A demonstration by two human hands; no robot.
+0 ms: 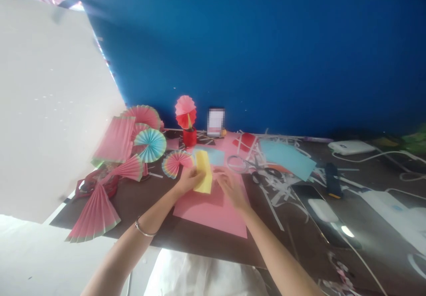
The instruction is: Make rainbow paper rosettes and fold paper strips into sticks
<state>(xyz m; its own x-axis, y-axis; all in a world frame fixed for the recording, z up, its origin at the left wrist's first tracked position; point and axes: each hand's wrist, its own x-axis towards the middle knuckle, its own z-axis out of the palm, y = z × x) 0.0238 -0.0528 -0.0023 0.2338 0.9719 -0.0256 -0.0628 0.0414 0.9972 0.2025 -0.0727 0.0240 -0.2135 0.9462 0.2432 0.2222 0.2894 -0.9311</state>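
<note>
My left hand (191, 180) is closed on a strip of yellow paper (203, 171), which shows lengthwise creases and stands over a pink paper sheet (216, 211). Just right of the strip is my right hand (231, 188), fingers reaching toward its edge; they look slightly apart, with nothing visible in them. Behind the left hand lies a small pleated fan (176, 162) with pink and multicoloured folds. Scissors (262, 167) rest among paper scraps beyond the right hand.
Pleated pink fans (96, 216) and a blue rosette (150, 145) crowd the left side. A red pot (189, 137) holds a paper rosette at the back. Rightward are blue paper (288, 156), white paper strips (282, 189), a phone (311, 198) and a white case (322, 210).
</note>
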